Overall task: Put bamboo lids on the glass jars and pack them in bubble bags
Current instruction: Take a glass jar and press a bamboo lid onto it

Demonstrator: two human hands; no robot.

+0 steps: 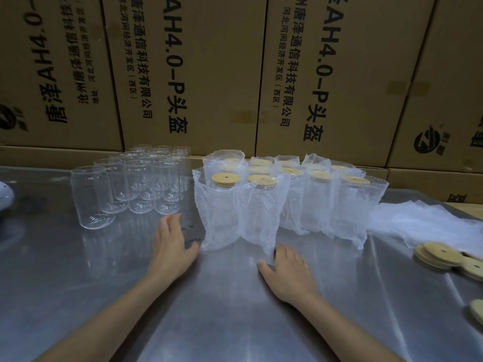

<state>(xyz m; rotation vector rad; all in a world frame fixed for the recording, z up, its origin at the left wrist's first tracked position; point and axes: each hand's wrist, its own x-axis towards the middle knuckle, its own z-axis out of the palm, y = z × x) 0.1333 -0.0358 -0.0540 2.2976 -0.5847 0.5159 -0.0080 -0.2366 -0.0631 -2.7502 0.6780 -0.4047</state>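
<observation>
A wall of printed cardboard cartons (198,74) stands behind my steel-topped table (209,322), which is covered by a clear plastic sheet. I take the cluster of packed jars (274,205) as my landmark: lidded jars upright in bubble bags, mid-table, just ahead of both my hands. To the left of that cluster stand the bare glass jars (141,184), mouths up and unlidded, in rows running back toward the cartons; the nearest jar (92,197) sits at the front left corner of the group. To the right of the cluster lies a loose heap of bubble bags (418,223), and nearer me than that heap, a pile of bamboo lids (441,257).

My left hand (171,246) lies flat with fingers spread and holds nothing, just left of the cluster's front bag. My right hand (287,270) also lies flat and empty, its fingertips touching the bag's lower edge.

I judge the next jar is my left hand's reach, since the bare jars stand forward and left of it, their long axes vertical. The lids lie well to the right, nearer my right hand.
</observation>
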